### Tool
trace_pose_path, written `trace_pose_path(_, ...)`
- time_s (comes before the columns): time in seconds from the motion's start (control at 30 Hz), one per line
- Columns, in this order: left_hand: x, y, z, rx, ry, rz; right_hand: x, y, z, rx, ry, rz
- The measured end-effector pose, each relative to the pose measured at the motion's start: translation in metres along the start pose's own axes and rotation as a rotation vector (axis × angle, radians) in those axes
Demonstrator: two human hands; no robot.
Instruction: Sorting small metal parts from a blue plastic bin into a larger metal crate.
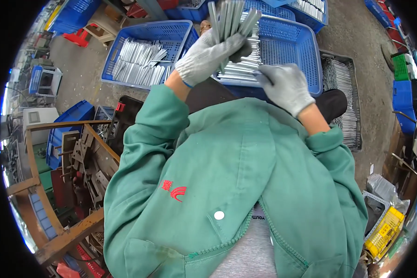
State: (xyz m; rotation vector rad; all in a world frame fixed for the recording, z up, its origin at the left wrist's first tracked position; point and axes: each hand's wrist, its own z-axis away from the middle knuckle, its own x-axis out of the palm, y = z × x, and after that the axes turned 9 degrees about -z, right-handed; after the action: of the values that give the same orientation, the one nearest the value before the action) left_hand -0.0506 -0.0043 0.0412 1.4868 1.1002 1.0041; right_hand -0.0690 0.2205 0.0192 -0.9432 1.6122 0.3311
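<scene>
Now we grip a loose bundle of silvery metal rods (228, 21) in our left hand (213, 52), its gloved fingers curled round the lower part, with the upper ends fanning out beyond the knuckles. Below and to the right of those fingers, more silvery rods (248, 62) lie side by side in a blue perforated plastic basket (312, 58), whose right half shows its bare mesh floor. Our right hand (286, 88), in a matching white knit glove with grey-coated fingertips, hangs over the near side of that basket, its fingers bunched and pointing left at the ends of the rods; we cannot tell whether they touch or pinch one. Left of our left fingers stands a second blue perforated basket (175, 39) with a looser heap of rods (136, 62) inside. To the right of our right fingers, past the basket's wall, a dark shallow tray (357, 97) on the concrete floor (374, 99) holds long metal rods (346, 88) in a dense layer. Our green jacket sleeves (160, 111) end well short of the fingers.
</scene>
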Motion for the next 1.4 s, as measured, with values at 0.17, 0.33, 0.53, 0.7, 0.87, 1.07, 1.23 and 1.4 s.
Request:
trace_pose_path(0.17,-0.007,0.02,0.036,-0.016,0.033,-0.407,-0.06,-0.022,0.023,0.085,0.198,-0.194)
trace_pose_path(0.33,0.0,0.024,0.069,0.034,0.119,-0.691,-0.096,-0.043,0.036,-0.002,0.289,-0.2)
trace_pose_path(0.53,0.001,0.023,0.079,0.086,0.146,-0.775,-0.093,-0.046,0.039,-0.082,0.246,-0.111)
trace_pose_path(0.7,0.004,0.024,0.086,0.06,0.148,-0.762,-0.087,-0.045,0.039,-0.107,0.199,-0.063)
trace_pose_path(0.87,0.007,0.023,0.09,0.076,0.142,-0.774,-0.085,-0.047,0.037,-0.127,0.189,0.008)
trace_pose_path(1.07,0.007,0.014,0.096,0.12,0.218,-0.816,-0.078,-0.053,0.04,-0.089,0.039,0.126)
trace_pose_path(1.23,0.009,0.019,0.097,0.081,0.2,-0.969,-0.083,-0.056,0.041,-0.084,0.056,0.032)
trace_pose_path(1.4,0.004,0.014,0.098,0.163,0.185,-0.913,-0.083,-0.053,0.038,-0.067,0.121,0.082)
